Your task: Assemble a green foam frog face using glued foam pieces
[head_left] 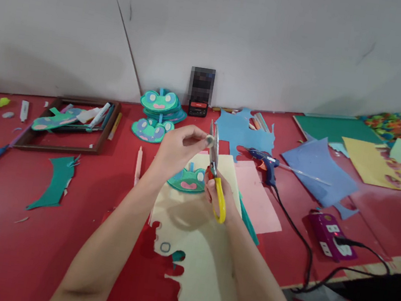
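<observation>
My left hand point(182, 147) pinches a small pale round cutout point(210, 141) between thumb and fingertips, right beside the scissor blades. In my right hand point(221, 196) is a pair of scissors point(220, 199) with yellow handles, its blades pointing up and slightly apart. Below the hands, a green frog face point(188, 184) with pink mouth and pale eyes lies on a cream sheet point(203, 256). That sheet has scalloped cuts along its left edge and a small drawn outline point(165, 247). My wrist and the scissors partly cover the frog face.
Stacked frog faces point(158, 104) lie near a phone point(201, 90) against the wall. A wooden frame point(61, 149) holds markers at left. Right are blue foam point(244, 132), a glue gun point(268, 165), pink sheet point(257, 197) and a purple power strip point(329, 235) with a trailing cord.
</observation>
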Demonstrator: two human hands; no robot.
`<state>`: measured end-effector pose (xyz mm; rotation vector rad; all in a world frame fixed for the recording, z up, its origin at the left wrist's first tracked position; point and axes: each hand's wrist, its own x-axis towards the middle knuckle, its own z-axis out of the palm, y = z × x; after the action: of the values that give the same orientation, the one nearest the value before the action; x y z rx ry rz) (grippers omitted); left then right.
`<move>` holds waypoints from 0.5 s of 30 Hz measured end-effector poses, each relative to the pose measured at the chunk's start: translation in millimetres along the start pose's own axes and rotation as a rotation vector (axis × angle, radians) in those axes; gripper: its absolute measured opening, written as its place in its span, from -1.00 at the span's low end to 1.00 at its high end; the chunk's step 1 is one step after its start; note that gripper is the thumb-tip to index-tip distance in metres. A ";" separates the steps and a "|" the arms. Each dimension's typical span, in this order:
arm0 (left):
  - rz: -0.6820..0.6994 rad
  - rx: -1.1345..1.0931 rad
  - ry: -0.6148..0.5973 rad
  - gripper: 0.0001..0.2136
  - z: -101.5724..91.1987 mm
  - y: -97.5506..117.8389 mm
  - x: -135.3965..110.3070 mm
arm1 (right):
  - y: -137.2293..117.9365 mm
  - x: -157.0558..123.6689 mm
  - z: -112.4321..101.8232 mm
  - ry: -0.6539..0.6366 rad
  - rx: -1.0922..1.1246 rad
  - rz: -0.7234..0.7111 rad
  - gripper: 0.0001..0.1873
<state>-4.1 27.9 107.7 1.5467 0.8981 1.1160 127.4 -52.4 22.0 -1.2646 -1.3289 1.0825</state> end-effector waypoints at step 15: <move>-0.010 0.075 -0.022 -0.82 -3.6 -1.0 1.2 | 0.2 -1.3 -0.5 0.035 -0.045 0.014 -0.49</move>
<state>-7.2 30.3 107.3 1.6105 0.9418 1.0670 128.0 -53.7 21.8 -1.3218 -1.3262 1.0407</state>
